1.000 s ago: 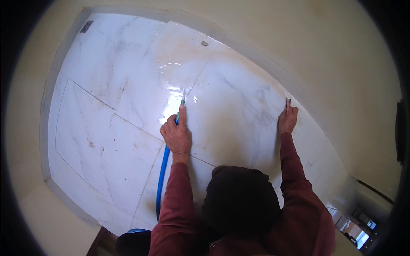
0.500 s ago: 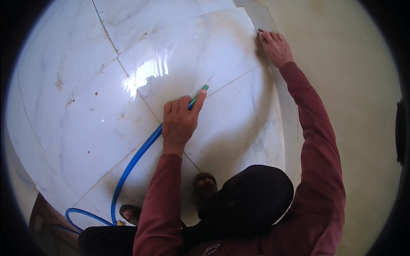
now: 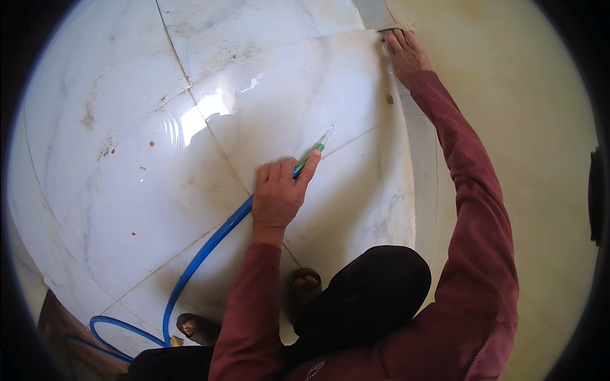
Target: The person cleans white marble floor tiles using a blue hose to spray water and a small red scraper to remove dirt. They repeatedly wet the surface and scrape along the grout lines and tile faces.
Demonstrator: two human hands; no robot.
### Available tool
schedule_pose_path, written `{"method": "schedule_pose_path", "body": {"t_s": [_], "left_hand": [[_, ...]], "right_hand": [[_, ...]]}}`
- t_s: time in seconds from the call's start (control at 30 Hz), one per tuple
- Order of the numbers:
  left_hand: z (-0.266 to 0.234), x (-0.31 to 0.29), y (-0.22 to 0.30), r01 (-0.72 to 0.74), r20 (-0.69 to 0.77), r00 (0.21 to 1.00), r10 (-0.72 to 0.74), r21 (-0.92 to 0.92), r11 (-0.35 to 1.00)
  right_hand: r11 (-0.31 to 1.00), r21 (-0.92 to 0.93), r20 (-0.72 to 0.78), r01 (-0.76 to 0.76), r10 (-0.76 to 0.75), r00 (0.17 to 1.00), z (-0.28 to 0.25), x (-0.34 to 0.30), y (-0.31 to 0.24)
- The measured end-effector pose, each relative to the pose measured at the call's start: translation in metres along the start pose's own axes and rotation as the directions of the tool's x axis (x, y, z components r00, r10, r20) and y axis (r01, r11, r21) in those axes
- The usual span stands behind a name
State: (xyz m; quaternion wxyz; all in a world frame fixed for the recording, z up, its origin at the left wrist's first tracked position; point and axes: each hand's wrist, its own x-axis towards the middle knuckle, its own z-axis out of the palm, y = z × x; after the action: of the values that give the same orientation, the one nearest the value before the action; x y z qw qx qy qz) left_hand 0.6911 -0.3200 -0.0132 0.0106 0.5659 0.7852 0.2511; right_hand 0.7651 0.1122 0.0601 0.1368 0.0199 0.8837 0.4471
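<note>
Head view: left hand (image 3: 277, 193) grips blue hose (image 3: 202, 254) on glossy marble tiles (image 3: 127, 197); right hand (image 3: 406, 54) flat.

Your one head camera looks steeply down, close over your arms, onto the marble floor (image 3: 140, 190).

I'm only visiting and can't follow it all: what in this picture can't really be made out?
- Tool tip, head view: pale and too small to tell whether it touches the tile.
- Blue hose: its far end runs off the lower edge.
- Left hand: its grip hides the tool's body.
- Right hand: fingertips blur at the tile's corner, near the rim.
- Feet: partly hidden by the person's clothing.
</note>
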Motion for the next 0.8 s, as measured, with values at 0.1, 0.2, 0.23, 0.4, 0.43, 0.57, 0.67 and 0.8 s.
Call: {"method": "schedule_pose_path", "body": {"t_s": [0.1, 0.2, 0.23, 0.4, 0.43, 0.57, 0.67, 0.8], "left_hand": [[0.004, -0.001, -0.003, 0.035, -0.001, 0.999, -0.035, -0.015, 0.999], [0.000, 0.002, -0.006, 0.026, 0.005, 1.000, -0.026, -0.017, 1.000], [0.000, 0.001, -0.005, 0.019, -0.006, 1.000, -0.019, -0.010, 1.000], [0.002, 0.006, -0.005, 0.020, -0.017, 1.000, -0.020, -0.011, 1.000], [0.002, 0.003, -0.005, 0.025, -0.004, 1.000, -0.025, 0.002, 1.000], [0.002, 0.000, -0.006, 0.035, -0.016, 0.999, -0.035, 0.004, 0.999], [0.003, 0.005, 0.001, 0.004, -0.038, 0.999, -0.005, -0.037, 0.999], [-0.003, 0.009, -0.006, 0.051, -0.031, 0.998, -0.053, -0.045, 0.998]], "right_hand": [[0.998, -0.038, 0.184, 0.057, -0.050, 0.982, 0.007, -0.073, -0.040], [0.996, -0.086, 0.153, 0.039, -0.025, 0.988, -0.004, -0.028, -0.024], [0.991, -0.129, 0.144, 0.028, -0.009, 0.990, -0.008, -0.007, -0.015], [0.986, -0.111, 0.228, -0.123, 0.146, 0.963, -0.003, -0.022, -0.041], [0.988, -0.085, 0.220, -0.128, 0.144, 0.965, 0.000, -0.047, -0.057], [0.989, -0.021, 0.188, -0.143, 0.145, 0.972, 0.004, -0.002, -0.039], [0.980, -0.167, 0.140, -0.110, 0.134, 0.981, 0.008, 0.048, -0.002], [0.942, -0.335, 0.238, -0.017, 0.102, 0.966, -0.003, 0.043, -0.021]]}}
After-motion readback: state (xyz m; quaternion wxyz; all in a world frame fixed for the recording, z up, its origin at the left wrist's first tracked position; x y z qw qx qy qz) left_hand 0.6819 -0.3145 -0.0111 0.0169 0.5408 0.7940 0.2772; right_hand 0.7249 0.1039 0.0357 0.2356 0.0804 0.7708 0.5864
